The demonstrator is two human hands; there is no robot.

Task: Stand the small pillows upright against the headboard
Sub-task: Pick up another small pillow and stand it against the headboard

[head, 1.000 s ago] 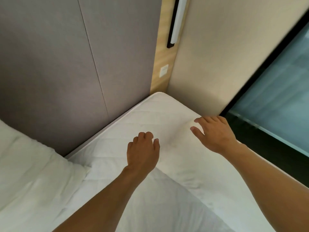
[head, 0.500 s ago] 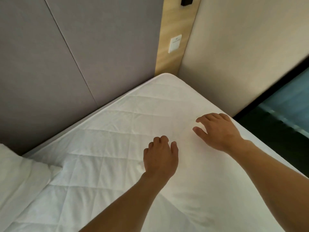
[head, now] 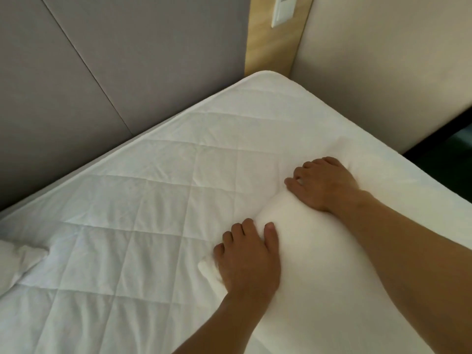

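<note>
Left hand (head: 246, 259) is clamping down on the near-left corner of a white pillow (head: 314, 254), fingers curled over the edge and thumb pressing on top, so it's gripping the thing. Right hand (head: 323, 183) is doing the same at the far end, fingers wrapping over the top edge with the palm resting on the fabric.

The pillow itself is lying flat-ish on the bed (head: 158, 190), over toward the right side and well apart from the grey padded headboard (head: 122, 60), so nothing is standing up yet. Another bit of white bedding (head: 15, 261) is peeking in at the far left edge, can't tell if it's a second pillow.

Handling-wise it's looking soft and puffy, denting where the fingers are digging in, so I'm guessing it's light and squishy and will flop if grabbed by one corner only. Taking it by both ends of one long edge, like now, seems the way to go, then tipping it up and leaning it on the headboard. Biggest worry is it slumping forward on that smooth quilted cover, since the stuffing probably isn't holding much shape.
</note>
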